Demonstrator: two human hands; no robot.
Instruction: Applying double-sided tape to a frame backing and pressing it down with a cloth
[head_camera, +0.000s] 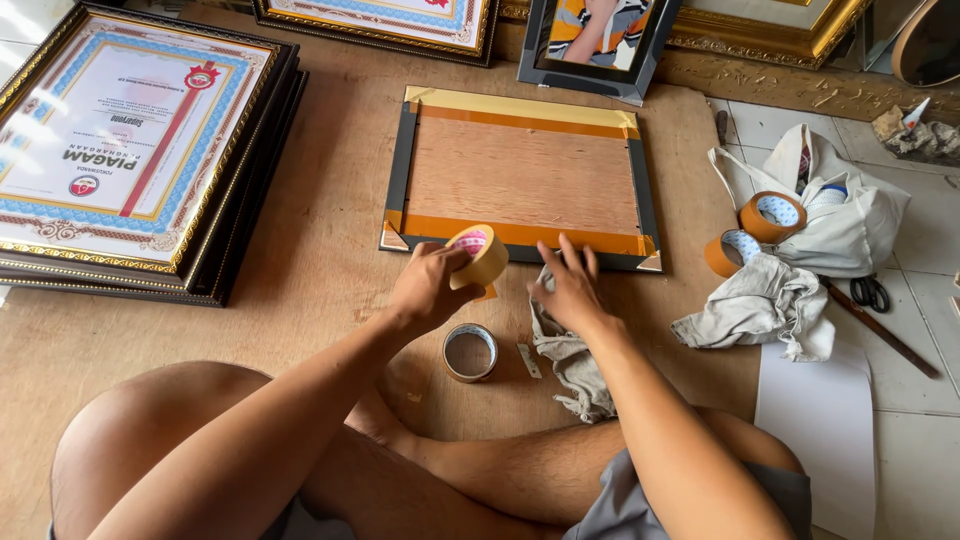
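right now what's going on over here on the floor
A person sits cross-legged on a wooden board with a picture frame lying face down in front of them. Brown tape already runs along its top and bottom edges. The left hand holds a roll of brown tape at the frame's lower edge, while the right hand presses flat on a grey rag beside that edge. A small round tin sits near the knees, and a stack of framed certificates lies to the left.
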